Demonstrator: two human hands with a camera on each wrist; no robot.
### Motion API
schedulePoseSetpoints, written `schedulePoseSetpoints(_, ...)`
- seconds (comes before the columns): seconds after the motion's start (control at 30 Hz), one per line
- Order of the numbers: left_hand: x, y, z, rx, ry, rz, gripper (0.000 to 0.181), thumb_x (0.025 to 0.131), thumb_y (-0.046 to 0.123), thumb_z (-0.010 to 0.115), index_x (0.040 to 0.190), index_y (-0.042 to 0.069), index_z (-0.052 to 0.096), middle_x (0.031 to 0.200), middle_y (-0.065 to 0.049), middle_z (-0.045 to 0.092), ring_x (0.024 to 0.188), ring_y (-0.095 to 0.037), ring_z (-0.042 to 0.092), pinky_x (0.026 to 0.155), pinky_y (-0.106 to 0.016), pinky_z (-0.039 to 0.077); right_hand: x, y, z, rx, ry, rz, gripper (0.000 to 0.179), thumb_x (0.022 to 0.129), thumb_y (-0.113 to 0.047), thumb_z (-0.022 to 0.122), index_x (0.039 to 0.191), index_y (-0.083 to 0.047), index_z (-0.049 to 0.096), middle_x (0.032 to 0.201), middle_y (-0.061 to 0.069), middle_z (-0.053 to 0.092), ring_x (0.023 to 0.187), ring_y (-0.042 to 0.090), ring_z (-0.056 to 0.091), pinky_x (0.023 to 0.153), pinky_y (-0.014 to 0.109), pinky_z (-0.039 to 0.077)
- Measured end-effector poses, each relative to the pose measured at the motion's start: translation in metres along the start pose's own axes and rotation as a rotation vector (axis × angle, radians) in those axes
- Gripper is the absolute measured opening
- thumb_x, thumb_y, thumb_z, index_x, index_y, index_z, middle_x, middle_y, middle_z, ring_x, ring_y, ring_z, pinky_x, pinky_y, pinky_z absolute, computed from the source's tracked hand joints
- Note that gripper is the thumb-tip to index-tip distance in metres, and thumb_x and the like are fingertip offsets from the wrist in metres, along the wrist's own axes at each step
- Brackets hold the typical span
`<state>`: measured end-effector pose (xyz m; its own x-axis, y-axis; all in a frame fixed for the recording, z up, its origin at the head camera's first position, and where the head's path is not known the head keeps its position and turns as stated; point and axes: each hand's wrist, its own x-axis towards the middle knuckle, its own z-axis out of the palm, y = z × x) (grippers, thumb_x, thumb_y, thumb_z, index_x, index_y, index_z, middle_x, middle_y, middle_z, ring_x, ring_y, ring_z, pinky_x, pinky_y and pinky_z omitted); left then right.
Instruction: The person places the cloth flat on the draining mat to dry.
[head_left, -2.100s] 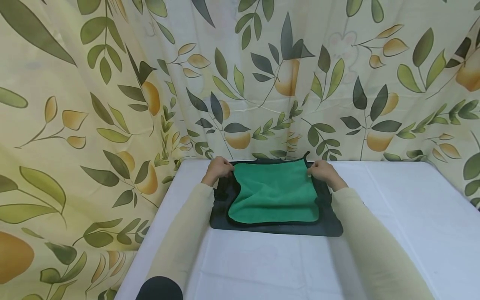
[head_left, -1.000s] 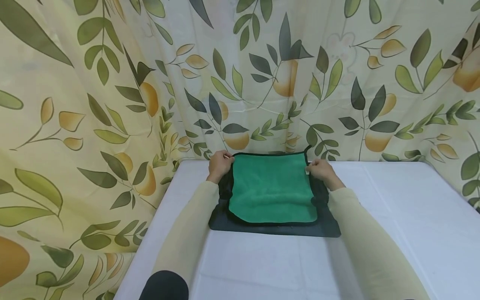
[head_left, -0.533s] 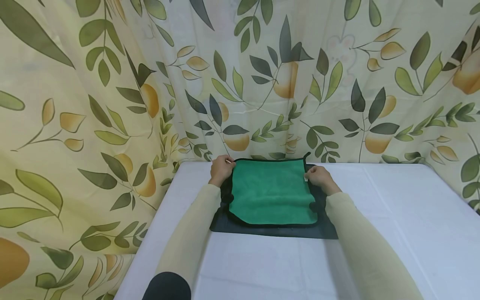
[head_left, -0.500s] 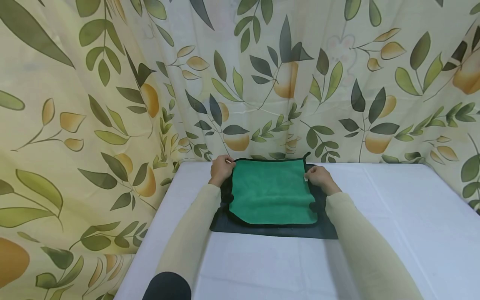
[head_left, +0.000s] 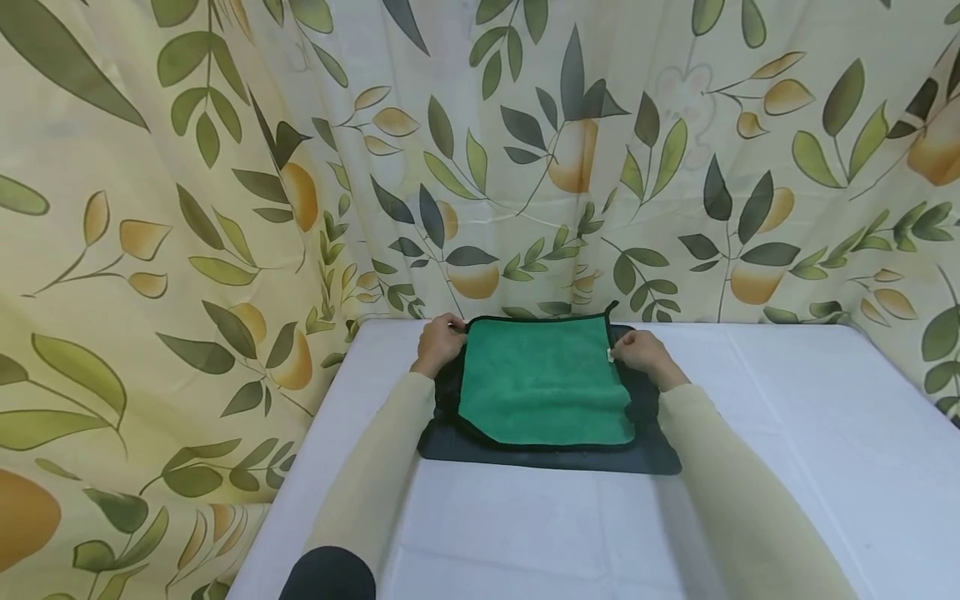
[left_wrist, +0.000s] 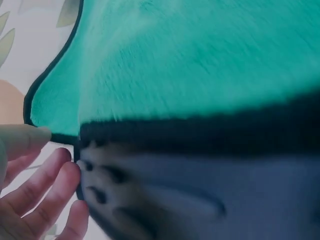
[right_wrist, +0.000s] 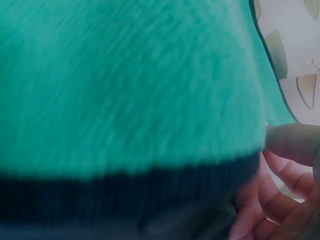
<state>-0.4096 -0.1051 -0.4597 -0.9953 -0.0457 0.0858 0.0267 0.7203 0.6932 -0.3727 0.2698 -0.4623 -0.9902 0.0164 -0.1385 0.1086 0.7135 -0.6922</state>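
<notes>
A green plush cloth (head_left: 543, 379) with black edging lies spread over a dark mat-like board (head_left: 555, 460), its far edge raised. My left hand (head_left: 438, 343) pinches the cloth's left edge near the far corner; in the left wrist view the thumb lies on the edging and the other fingers are spread below. My right hand (head_left: 645, 354) pinches the right edge, by a small white tag (head_left: 611, 356). A black loop (head_left: 612, 307) sticks up at the far right corner. Dark molded bumps (left_wrist: 100, 185) on the board show in the left wrist view.
The board lies on a table with a white cover (head_left: 787, 433), close to its far edge. A curtain (head_left: 660, 150) printed with leaves and fruit hangs behind and to the left. A dark round shape (head_left: 330, 573) sits over the left sleeve.
Since two seconds ago the cloth has been pulled flatter and its wrinkles have lessened. Its far edge rose, then came down a little. Both hands keep their pinch on it.
</notes>
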Motion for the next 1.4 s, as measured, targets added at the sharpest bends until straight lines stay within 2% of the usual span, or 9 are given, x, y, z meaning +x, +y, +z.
schedulePoseSetpoints(0.07, -0.003, -0.004, -0.003, 0.004, -0.014, 0.025, 0.023, 0.095, 0.018, 0.067, 0.117, 0.013, 0.069, 0.105, -0.008, 0.076, 0.095, -0.028, 0.070, 0.080, -0.043, 0.052, -0.005, 0.001, -0.002, -0.009, 0.004, 0.002, 0.018, 0.098, -0.016, 0.060, 0.095, 0.001, 0.062, 0.093, 0.013, 0.060, 0.087, 0.027, 0.056, 0.077, 0.038, 0.047)
schedulePoseSetpoints(0.13, -0.006, -0.007, -0.008, 0.010, -0.024, 0.060, 0.023, 0.095, 0.019, 0.067, 0.118, 0.013, 0.068, 0.103, -0.008, 0.076, 0.094, -0.028, 0.070, 0.080, -0.043, 0.053, -0.011, 0.002, -0.005, -0.006, 0.006, -0.002, 0.023, 0.098, -0.017, 0.060, 0.107, 0.005, 0.061, 0.105, 0.019, 0.061, 0.095, 0.030, 0.057, 0.081, 0.040, 0.048)
schedulePoseSetpoints(0.33, -0.025, -0.015, -0.025, -0.011, -0.081, 0.237, 0.010, 0.097, 0.020, 0.069, 0.104, 0.013, 0.072, 0.098, -0.006, 0.073, 0.092, -0.023, 0.067, 0.084, -0.041, 0.053, -0.026, 0.006, -0.018, 0.068, -0.065, -0.075, 0.028, 0.103, -0.021, 0.056, 0.114, 0.004, 0.058, 0.107, 0.014, 0.061, 0.092, 0.023, 0.059, 0.078, 0.032, 0.047)
schedulePoseSetpoints(0.53, -0.056, -0.012, -0.041, -0.064, -0.220, 0.351, 0.012, 0.100, 0.022, 0.068, 0.102, 0.011, 0.074, 0.096, -0.002, 0.073, 0.089, -0.017, 0.065, 0.084, -0.036, 0.053, -0.051, 0.006, -0.023, 0.089, -0.137, -0.164, 0.029, 0.106, -0.022, 0.054, 0.120, 0.003, 0.059, 0.112, 0.015, 0.065, 0.093, 0.022, 0.060, 0.080, 0.031, 0.047)
schedulePoseSetpoints(0.8, -0.086, -0.016, -0.048, -0.076, -0.394, 0.419, 0.010, 0.098, 0.020, 0.070, 0.098, 0.012, 0.076, 0.094, 0.000, 0.073, 0.087, -0.012, 0.064, 0.082, -0.030, 0.053, -0.086, 0.006, -0.013, -0.035, -0.222, -0.339, 0.015, 0.100, -0.021, 0.066, 0.102, -0.006, 0.069, 0.095, 0.008, 0.069, 0.087, 0.019, 0.056, 0.075, 0.032, 0.048)
schedulePoseSetpoints(0.9, -0.092, -0.020, -0.049, -0.073, -0.465, 0.440, 0.008, 0.096, 0.020, 0.072, 0.098, 0.014, 0.077, 0.096, 0.001, 0.074, 0.087, -0.012, 0.064, 0.081, -0.028, 0.053, -0.095, 0.010, -0.010, -0.066, -0.268, -0.366, 0.013, 0.099, -0.021, 0.068, 0.099, -0.009, 0.071, 0.091, 0.004, 0.070, 0.084, 0.016, 0.055, 0.074, 0.031, 0.047)
schedulePoseSetpoints(1.07, -0.097, -0.026, -0.048, -0.035, -0.572, 0.423, 0.015, 0.089, 0.023, 0.081, 0.102, 0.016, 0.079, 0.102, 0.004, 0.071, 0.093, -0.017, 0.063, 0.082, -0.029, 0.052, -0.105, 0.020, -0.005, -0.048, -0.352, -0.382, 0.013, 0.094, -0.022, 0.074, 0.100, -0.010, 0.073, 0.079, 0.001, 0.065, 0.072, 0.008, 0.054, 0.066, 0.026, 0.046)
schedulePoseSetpoints(1.2, -0.100, -0.027, -0.049, 0.007, -0.606, 0.423, 0.022, 0.083, 0.021, 0.086, 0.104, 0.016, 0.079, 0.104, 0.004, 0.069, 0.097, -0.019, 0.060, 0.085, -0.031, 0.050, -0.111, 0.025, -0.001, -0.050, -0.378, -0.386, 0.026, 0.086, -0.024, 0.082, 0.105, -0.009, 0.072, 0.078, 0.000, 0.058, 0.070, 0.009, 0.051, 0.063, 0.025, 0.044)
schedulePoseSetpoints(1.4, -0.100, -0.028, -0.047, 0.031, -0.604, 0.458, 0.017, 0.081, 0.012, 0.087, 0.097, 0.016, 0.081, 0.096, 0.003, 0.068, 0.088, -0.015, 0.057, 0.079, -0.027, 0.048, -0.114, 0.025, 0.002, -0.095, -0.360, -0.366, 0.034, 0.079, -0.021, 0.087, 0.107, -0.012, 0.070, 0.087, 0.003, 0.055, 0.080, 0.014, 0.047, 0.066, 0.026, 0.042)
